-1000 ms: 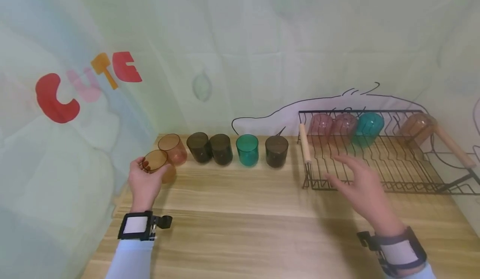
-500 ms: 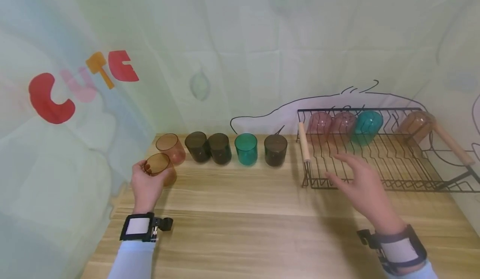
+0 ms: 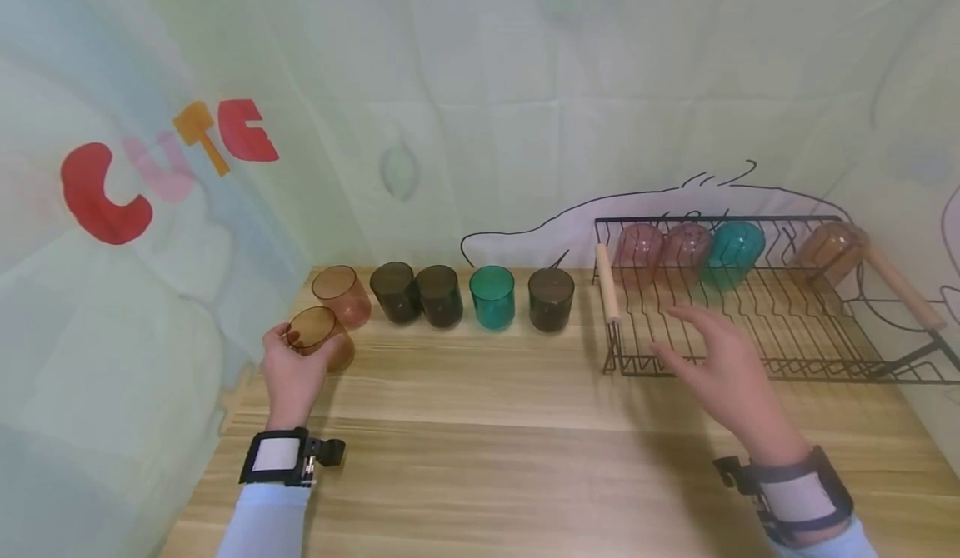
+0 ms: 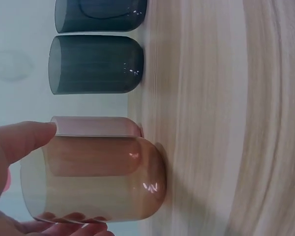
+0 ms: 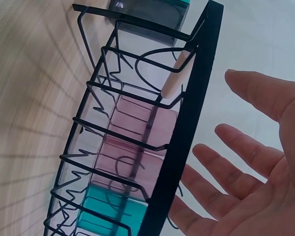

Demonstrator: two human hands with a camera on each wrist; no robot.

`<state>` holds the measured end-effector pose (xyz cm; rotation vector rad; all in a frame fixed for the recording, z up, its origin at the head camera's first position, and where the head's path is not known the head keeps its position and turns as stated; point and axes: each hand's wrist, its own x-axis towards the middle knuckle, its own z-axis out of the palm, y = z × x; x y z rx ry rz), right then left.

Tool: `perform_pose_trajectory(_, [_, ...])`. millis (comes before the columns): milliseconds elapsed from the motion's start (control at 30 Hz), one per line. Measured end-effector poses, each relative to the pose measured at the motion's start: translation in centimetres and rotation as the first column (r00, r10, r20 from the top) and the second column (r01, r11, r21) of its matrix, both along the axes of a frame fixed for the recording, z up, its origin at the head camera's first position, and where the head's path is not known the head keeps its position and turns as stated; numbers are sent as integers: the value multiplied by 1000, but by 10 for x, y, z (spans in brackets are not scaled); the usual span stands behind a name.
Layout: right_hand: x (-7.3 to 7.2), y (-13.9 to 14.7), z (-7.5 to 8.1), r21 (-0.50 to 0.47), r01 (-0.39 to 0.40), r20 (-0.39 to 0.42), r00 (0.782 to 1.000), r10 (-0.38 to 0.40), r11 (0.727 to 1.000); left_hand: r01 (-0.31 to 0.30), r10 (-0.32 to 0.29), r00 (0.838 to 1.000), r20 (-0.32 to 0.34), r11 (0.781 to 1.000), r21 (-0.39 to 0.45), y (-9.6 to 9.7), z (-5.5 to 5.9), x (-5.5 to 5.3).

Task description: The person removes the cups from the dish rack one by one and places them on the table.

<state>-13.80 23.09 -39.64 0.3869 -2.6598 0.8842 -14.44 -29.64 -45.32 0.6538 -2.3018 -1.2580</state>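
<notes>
My left hand (image 3: pixel 294 379) grips an amber see-through cup (image 4: pixel 103 196) by its sides, thumb on one side and fingers round the other. The cup is upright at the left of the table, its mouth up. Right behind it stands a pinkish-orange cup (image 3: pixel 343 296), which it partly overlaps in the left wrist view. My right hand (image 3: pixel 723 375) hangs over the front of the black wire rack (image 3: pixel 750 366), thumb and fingers spread with nothing between them. In the right wrist view its fingers lie close to the rack's dark top bar (image 5: pixel 182 128).
Two dark grey cups (image 3: pixel 397 294), a teal cup (image 3: pixel 493 298) and a brownish cup (image 3: pixel 551 301) line the table's back edge. Upside down in the rack are two pink cups (image 3: pixel 639 254), a teal cup (image 3: pixel 735 251) and an orange-brown cup (image 3: pixel 831 251). Wooden handles (image 3: pixel 608 283) flank the rack.
The amber cup and my left hand have shifted slightly right and toward me in the head view, then stayed nearly still. My right hand has barely moved.
</notes>
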Motion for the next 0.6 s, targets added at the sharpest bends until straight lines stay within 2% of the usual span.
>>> perform_pose_trajectory(133, [0,0,1,3,-2,-14,1000,2,1000,10,-10,1000,-4,1000,-2,1,3,1])
perform_pose_trajectory(233, [-1,2,3,8,-5,-15,1000,5,1000,2,-3,1000,-24,999,-35,5,10,3])
perform_pose_trajectory(400, [-5,10,14,43,11,-18,1000,-10,999,-13,-3,993,-122,992,-127,25,32,8])
perform_pose_trajectory(500, [-7,16,22,67,36,-49,998,-33,997,-10,-32,974,-224,983,-183,43,47,10])
perform_pose_trajectory(600, [-10,24,29,85,49,-70,997,-43,995,9,-98,939,-330,965,-260,61,58,11])
